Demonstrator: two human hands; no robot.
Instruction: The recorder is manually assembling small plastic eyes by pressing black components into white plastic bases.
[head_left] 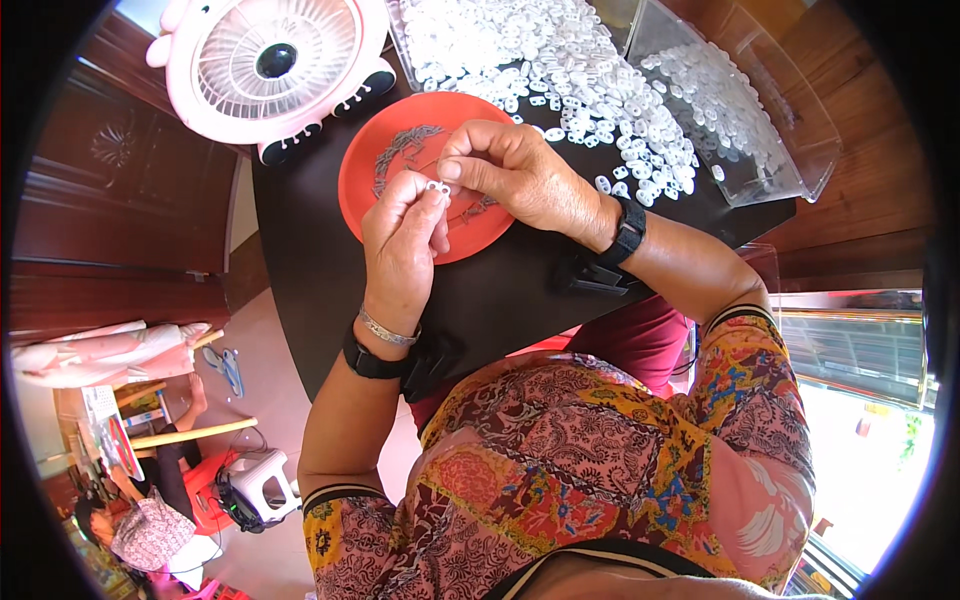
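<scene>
Over a round red plate (360, 215), my left hand (398, 235) pinches a small white plastic piece with holes (438, 187) between thumb and fingertips. My right hand (525, 178) meets it from the right, thumb and forefinger pressed together right beside the white piece. Whatever lies between those right fingertips is too small to make out. Small thin grey pieces (395, 152) lie loose on the plate, some partly hidden by my hands.
A big heap of similar white oval pieces (560, 60) spreads across the dark table (330, 310). A clear plastic bin (800, 150) holds more at the right. A pink fan (275, 60) stands back left. Another person (160, 520) sits at lower left, near a white stool (262, 485).
</scene>
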